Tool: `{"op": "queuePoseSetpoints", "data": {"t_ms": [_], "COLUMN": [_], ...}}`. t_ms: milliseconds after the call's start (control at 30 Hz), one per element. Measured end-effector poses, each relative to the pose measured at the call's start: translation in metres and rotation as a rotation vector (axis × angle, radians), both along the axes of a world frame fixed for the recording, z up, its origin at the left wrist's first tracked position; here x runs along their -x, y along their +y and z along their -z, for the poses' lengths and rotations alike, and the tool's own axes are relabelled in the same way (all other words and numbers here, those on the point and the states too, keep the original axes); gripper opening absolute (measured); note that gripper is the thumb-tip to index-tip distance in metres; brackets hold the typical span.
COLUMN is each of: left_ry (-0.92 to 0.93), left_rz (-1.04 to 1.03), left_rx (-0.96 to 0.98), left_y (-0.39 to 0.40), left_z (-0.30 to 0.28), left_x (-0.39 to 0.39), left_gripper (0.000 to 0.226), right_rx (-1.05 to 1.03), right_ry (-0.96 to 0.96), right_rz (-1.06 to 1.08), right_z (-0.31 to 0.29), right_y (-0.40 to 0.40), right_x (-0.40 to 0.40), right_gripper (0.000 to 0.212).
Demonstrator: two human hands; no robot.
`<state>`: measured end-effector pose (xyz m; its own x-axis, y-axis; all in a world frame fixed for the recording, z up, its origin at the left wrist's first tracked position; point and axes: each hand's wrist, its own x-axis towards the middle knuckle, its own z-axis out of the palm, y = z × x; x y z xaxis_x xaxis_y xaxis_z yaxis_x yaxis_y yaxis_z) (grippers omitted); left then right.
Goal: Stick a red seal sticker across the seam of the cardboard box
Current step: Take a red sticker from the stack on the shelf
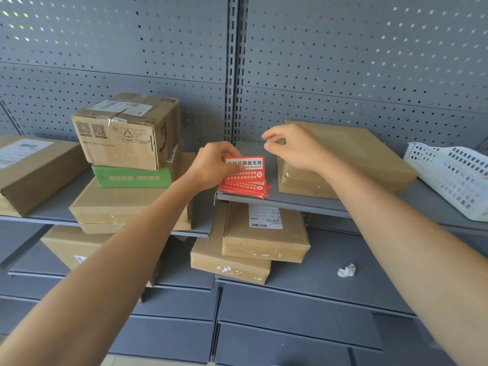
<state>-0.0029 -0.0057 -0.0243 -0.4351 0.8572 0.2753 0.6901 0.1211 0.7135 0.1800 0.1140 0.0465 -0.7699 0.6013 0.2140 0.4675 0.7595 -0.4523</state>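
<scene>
At frame centre, the left hand [214,165] pinches a red sticker [245,169] upright above the stack [244,188], presenting its top edge; the right hand [293,149] hovers above, fingertips nearly together, seemingly holding nothing, probably ready for peeling.

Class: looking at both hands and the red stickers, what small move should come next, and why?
Probably peel: the left hand holds one red sticker above the stack, and the right hand hovers pinched at its top corner, with nothing yet stuck on the box.

Red sticker [245,170] (white lettering, seemingly); green box [132,177]
</scene>
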Motion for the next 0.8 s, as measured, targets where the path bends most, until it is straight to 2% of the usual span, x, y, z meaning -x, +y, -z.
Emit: {"op": "queuePoseSetpoints", "data": {"t_ms": [67, 133, 300, 433, 567, 800], "left_ry": [-0.076, -0.162, -0.372, -0.41, -0.427, -0.441], "left_rz": [-0.011, -0.007, 0.119, 0.236, 0.274, 0.299], "left_rx": [-0.048, -0.118, -0.226, -0.21, -0.245, -0.252], "left_y": [0.0, 0.002, 0.008, 0.019, 0.034, 0.062], "left_z": [-0.009, -0.022, -0.066, -0.096, -0.112, -0.12], "left_x": [0.001, -0.001, -0.009, -0.023, -0.044, -0.074], "left_gripper": [0.019, 0.016, 0.012, 0.009, 0.011, 0.021], "right_rx": [0.093, 0.16, 0.217, 0.319, 0.394, 0.373], "right_ry": [0.081, 0.183, 0.402, 0.531, 0.567, 0.583], "right_rz": [-0.009, 0.002, 0.097, 0.092, 0.064, 0.121], "right_z": [-0.003, -0.007, -0.016, -0.025, -0.037, -0.041], "right_y": [0.0, 0.001, 0.001, -0.002, -0.005, 0.005], "right_x": [-0.002, -0.007, -0.023, -0.048, -0.077, -0.114], "right_gripper": [0.046, 0.051, 0.033, 0.015, 0.018, 0.014]}}
